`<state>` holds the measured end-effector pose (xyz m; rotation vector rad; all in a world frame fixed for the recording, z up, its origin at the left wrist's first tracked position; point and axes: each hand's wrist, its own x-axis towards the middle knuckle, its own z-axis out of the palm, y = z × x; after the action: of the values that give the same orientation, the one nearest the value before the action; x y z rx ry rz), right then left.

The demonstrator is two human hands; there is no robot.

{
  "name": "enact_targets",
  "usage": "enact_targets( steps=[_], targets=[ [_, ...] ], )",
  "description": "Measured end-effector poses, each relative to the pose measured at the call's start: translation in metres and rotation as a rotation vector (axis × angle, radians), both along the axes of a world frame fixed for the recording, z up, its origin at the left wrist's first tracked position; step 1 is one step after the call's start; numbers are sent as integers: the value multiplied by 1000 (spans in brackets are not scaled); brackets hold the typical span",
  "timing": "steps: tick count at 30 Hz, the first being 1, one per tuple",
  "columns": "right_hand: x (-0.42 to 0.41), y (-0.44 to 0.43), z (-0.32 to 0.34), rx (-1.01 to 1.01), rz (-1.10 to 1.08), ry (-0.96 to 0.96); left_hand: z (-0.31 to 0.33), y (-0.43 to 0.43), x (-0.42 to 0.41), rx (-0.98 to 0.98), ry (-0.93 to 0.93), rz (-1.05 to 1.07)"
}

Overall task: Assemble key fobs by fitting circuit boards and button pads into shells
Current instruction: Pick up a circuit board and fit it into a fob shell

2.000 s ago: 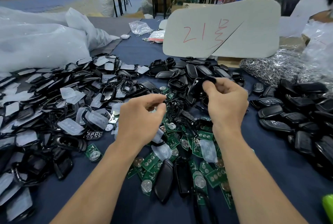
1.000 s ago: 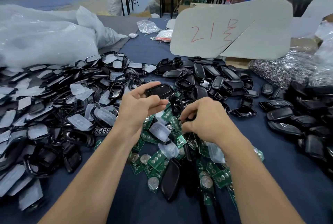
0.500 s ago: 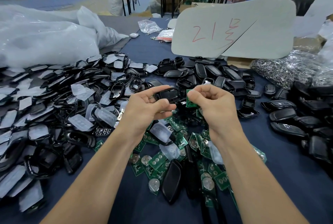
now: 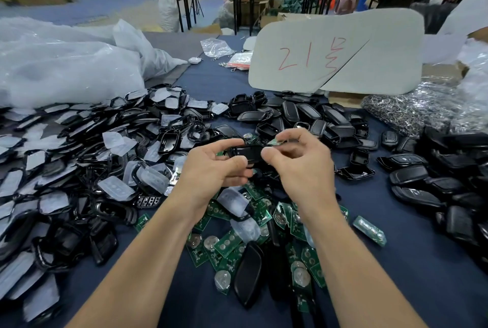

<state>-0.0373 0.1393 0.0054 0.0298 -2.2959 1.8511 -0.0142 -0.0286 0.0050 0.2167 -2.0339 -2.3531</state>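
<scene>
Surface (image 4: 396, 261) of dark blue cloth lies under both hands and carries everything. Far to the left of the left hand (image 4: 211, 172) are big white plastic bags (image 4: 66, 69); what they hold cannot be told. Beyond the right hand (image 4: 303, 169) stands a grey board (image 4: 343, 45) marked in red. Right of that hand and further off, a clear bag (image 4: 412, 111) holds a tangle of metal rings. A wide heap of black frames and clear button pads (image 4: 92, 156) spreads left of the left hand. A pile of black shells (image 4: 303, 116) lies just beyond both hands, and closed black fobs (image 4: 435, 182) lie well to the right of the right hand. Green circuit boards (image 4: 229, 243) lie scattered under the wrists and forearms.

The left hand grips a black shell (image 4: 247, 152) between thumb and curled fingers, held above the surface. The right hand pinches a small green circuit board (image 4: 276, 142) between thumb and forefinger, just at the shell's right end; whether board and shell touch cannot be told.
</scene>
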Motion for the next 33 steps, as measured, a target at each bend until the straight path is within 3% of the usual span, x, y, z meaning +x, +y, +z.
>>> enact_targets(
  steps=[3, 10, 17, 20, 23, 26, 29, 33],
  targets=[
    [0, -3, -4, 13, 45, -74, -1, 0, 1, 7, 8, -24],
    [-2, -3, 0, -437, 169, -287, -2, 7, 5, -76, 167, -105],
    [0, -2, 0, -297, 225, -264, 4, 7, 6, -103, 131, -91],
    [3, -1, -1, -57, 84, -171, 4, 10, 6, -119, 113, -39],
    [3, 1, 1, 181, -16, -14, 1, 9, 6, -277, 171, 89],
    [5, 2, 3, 213, -10, 47, -2, 7, 6, -362, 177, 170],
    [5, 4, 3, 91, -92, 59, -4, 5, 1, -306, 110, 249],
    [0, 11, 8, -285, -80, -47, -5, 2, -2, -258, 81, 357]
  ],
)
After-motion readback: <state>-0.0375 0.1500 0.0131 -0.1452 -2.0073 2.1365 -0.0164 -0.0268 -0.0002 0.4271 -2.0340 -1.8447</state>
